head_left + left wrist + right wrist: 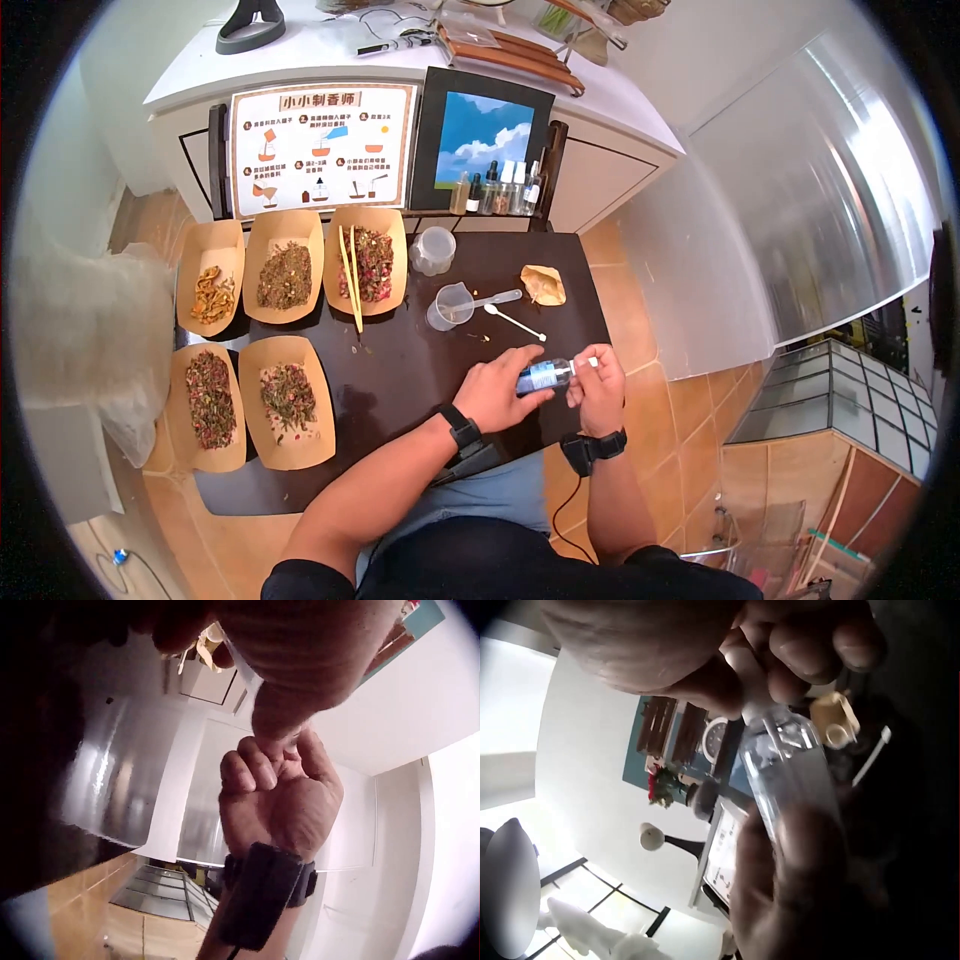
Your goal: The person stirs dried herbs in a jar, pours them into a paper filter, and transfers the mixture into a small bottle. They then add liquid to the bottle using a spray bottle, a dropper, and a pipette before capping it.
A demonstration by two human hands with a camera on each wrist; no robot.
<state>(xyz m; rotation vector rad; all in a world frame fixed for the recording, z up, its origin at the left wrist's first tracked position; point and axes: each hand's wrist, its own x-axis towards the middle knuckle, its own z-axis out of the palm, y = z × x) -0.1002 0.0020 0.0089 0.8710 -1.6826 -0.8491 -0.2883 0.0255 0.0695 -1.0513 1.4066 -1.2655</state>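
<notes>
Over the table's front right edge, my left hand grips a small clear bottle with a blue and white label, tipped nearly on its side. At its neck my right hand pinches the white top. The right wrist view shows clear liquid and a thin tube inside the bottle, below that top. In the left wrist view my left hand hides most of the bottle. Just beyond the hands lie a white spoon-like stick and a plastic cup with a dropper across its rim.
Several paper trays of dried plants fill the table's left side, with chopsticks across one. A second plastic cup and a crumpled brown paper piece stand farther back. Small bottles line up behind, beside an instruction board.
</notes>
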